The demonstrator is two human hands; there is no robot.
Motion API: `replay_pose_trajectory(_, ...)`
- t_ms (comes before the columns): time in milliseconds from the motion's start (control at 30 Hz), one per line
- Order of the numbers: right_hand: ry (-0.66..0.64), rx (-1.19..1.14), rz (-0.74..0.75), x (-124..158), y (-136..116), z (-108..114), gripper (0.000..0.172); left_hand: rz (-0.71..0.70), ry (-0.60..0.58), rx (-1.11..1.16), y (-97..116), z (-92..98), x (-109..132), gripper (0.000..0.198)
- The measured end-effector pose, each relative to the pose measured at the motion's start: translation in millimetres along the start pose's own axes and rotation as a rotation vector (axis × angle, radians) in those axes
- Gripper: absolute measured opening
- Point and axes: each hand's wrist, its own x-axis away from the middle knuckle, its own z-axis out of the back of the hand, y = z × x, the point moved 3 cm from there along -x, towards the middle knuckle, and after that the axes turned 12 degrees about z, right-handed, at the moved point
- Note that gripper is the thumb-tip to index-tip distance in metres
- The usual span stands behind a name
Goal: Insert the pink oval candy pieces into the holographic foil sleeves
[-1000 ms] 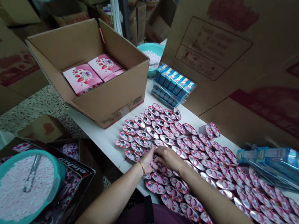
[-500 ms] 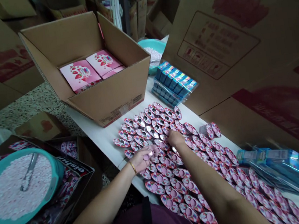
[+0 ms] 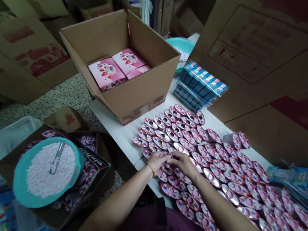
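Note:
Both my hands meet over the left side of many small oval-topped packs (image 3: pixel 224 165) with red and pink print. My left hand (image 3: pixel 157 162) is palm up with its fingers curled around small round pink caps (image 3: pixel 165 154). The fingers of my right hand (image 3: pixel 183 163) pinch at the same spot, against the left fingertips; what they grip is mostly hidden. Most near packs have a pink cap in the top. Several packs in the back rows show a dark round hole (image 3: pixel 159 121) instead.
An open carton (image 3: pixel 144 90) with pink strawberry-print boxes (image 3: pixel 107 71) stands at the table's far end. Blue packs in clear plastic (image 3: pixel 201 84) lie beside it. At left, a teal basin (image 3: pixel 25 200) holds pale pieces and a scoop (image 3: pixel 56 158). Large cartons (image 3: pixel 249 60) wall the right side.
My right hand has come back from among the packs to my left hand, and the fingers now touch. My left hand has curled closed. The view has swung to the left.

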Motion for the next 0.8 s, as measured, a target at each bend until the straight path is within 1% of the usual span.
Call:
replay_pose_trajectory(67, 0.048, -0.089, -0.047, 4.3, -0.7, -14.3, 0.043, 0.029, -0.069, 0.018, -7.1, 10.1, 13.4, 0.035)
replay_pose_trajectory(100, 0.07, -0.083, -0.07, 3.7, -1.8, -17.7, 0.043, 0.032, -0.077, 0.037, -10.3, 18.3, 20.2, 0.036)
replay_pose_trajectory(133, 0.083, -0.038, -0.088, 1.1, -3.7, -19.2, 0.042, 0.027, -0.056, 0.06, -13.3, 28.7, 26.3, 0.037)
replay_pose_trajectory(200, 0.072, 0.18, -0.111, -9.1, -10.2, -19.4, 0.036, 0.015, 0.055, 0.11, -18.8, 53.3, 35.6, 0.036)
replay_pose_trajectory(267, -0.008, 0.51, -0.13, -24.4, -19.0, -22.1, 0.031, 0.008, 0.161, 0.161, -23.1, 76.9, 40.9, 0.032)
replay_pose_trajectory(333, -0.133, 0.8, -0.156, -41.1, -28.0, -31.4, 0.027, 0.001, 0.201, 0.206, -25.4, 94.4, 42.6, 0.03)
replay_pose_trajectory(367, -0.197, 0.895, -0.165, -48.9, -32.1, -38.3, 0.027, -0.004, 0.203, 0.219, -25.9, 100.4, 42.4, 0.03)
replay_pose_trajectory(433, -0.297, 0.994, -0.176, -61.7, -39.1, -53.8, 0.029, -0.014, 0.208, 0.221, -26.3, 107.5, 39.9, 0.03)
replay_pose_trajectory(533, -0.375, 1.048, -0.191, -72.6, -44.8, -72.1, 0.034, -0.015, 0.224, 0.175, -26.8, 108.9, 31.4, 0.03)
replay_pose_trajectory(600, -0.383, 1.069, -0.207, -75.3, -45.7, -77.6, 0.037, -0.022, 0.227, 0.142, -26.3, 107.1, 24.1, 0.032)
replay_pose_trajectory(700, -0.35, 1.092, -0.213, -78.0, -46.6, -79.7, 0.039, -0.035, 0.228, 0.126, -23.2, 106.4, 15.4, 0.034)
replay_pose_trajectory(800, -0.329, 1.102, -0.236, -82.8, -47.2, -80.5, 0.036, -0.026, 0.223, 0.136, -18.3, 108.8, 12.2, 0.036)
